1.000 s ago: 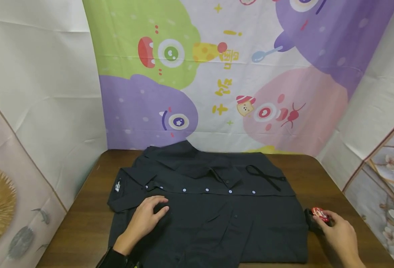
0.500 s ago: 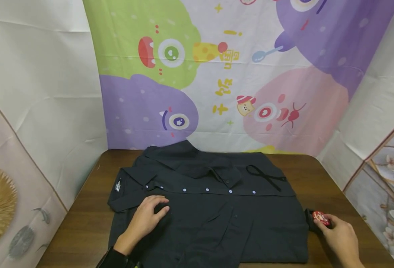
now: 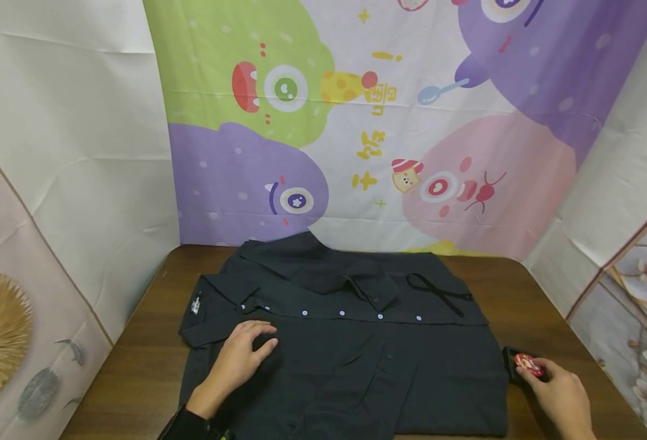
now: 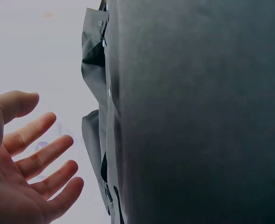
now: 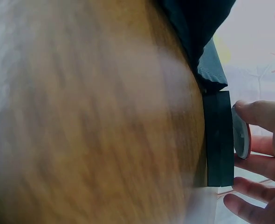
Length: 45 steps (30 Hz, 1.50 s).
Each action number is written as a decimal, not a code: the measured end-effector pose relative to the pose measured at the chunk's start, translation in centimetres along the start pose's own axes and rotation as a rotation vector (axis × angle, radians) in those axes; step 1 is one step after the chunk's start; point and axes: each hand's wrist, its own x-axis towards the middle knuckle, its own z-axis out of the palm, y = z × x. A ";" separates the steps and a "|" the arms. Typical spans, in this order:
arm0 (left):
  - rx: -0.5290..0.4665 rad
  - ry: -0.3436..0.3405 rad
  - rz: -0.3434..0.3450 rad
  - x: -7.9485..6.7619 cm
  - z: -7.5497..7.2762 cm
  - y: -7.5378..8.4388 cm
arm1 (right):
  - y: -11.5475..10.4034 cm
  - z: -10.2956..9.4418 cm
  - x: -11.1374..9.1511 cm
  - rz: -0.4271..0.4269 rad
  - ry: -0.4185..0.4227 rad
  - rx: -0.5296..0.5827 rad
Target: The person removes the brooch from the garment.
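Note:
A black short-sleeved shirt [image 3: 323,357] with small pale buttons lies folded over across the table. My left hand [image 3: 238,354] is over its left part, fingers spread and slightly bent; the left wrist view shows nothing in the palm. At the right, just beyond the shirt's edge, my right hand [image 3: 561,394] pinches a round red badge [image 3: 528,365] between thumb and fingers. A flat black box [image 5: 219,140] stands on the table right below it. In the right wrist view the badge [image 5: 241,135] is tilted on edge, its grey back facing the box, close over it.
A thin black cord [image 3: 439,293] lies looped on the shirt's upper right. The brown table [image 3: 131,360] shows along both sides of the shirt. A cartoon-printed cloth [image 3: 356,122] hangs behind, with pale sheets [image 3: 81,122] at the sides.
My right hand has brought the badge slightly down toward the black box, more of whose rim now shows. The left hand and shirt stay put; the head view has shifted a little.

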 end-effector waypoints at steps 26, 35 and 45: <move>-0.001 -0.011 -0.042 -0.2 -1.1 -0.7 | -0.2 0.1 -0.3 -0.005 -0.010 0.000; 0.002 -0.026 -0.057 -0.2 -1.4 -0.8 | -0.2 -0.2 -0.2 0.029 -0.075 -0.005; -0.005 -0.049 -0.062 -0.1 -1.3 -0.7 | -0.5 -0.2 -0.3 0.039 -0.081 -0.003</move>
